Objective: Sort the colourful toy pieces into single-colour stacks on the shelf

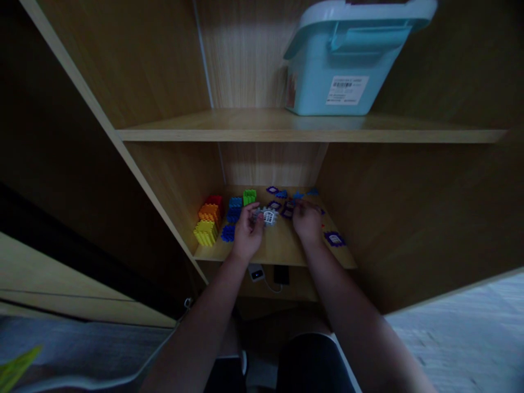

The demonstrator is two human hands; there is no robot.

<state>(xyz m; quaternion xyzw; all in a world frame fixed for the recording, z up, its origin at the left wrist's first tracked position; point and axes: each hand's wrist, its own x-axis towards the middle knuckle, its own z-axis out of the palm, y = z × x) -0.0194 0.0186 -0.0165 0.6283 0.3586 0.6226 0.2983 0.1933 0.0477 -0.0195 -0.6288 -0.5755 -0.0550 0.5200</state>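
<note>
A grey-white latticed piece [269, 217] sits above the lower shelf [278, 248], gripped by the left hand's [249, 229] fingers. The right hand [308, 219] bends over purple pieces [287, 210]; in this dim light I cannot tell whether its fingers grip one. Leftward stand yellow [206, 233], orange [209, 213] and green stacks [249, 196]. A turquoise bin [327, 65] rests on the shelf above.

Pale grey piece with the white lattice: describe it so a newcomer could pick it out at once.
Find the turquoise plastic bin, then look at the next wooden shelf down. There, the left hand holds the pale grey toothed piece. Its white lattice sits in a grey frame, unlike the purple flat pieces nearby.
</note>
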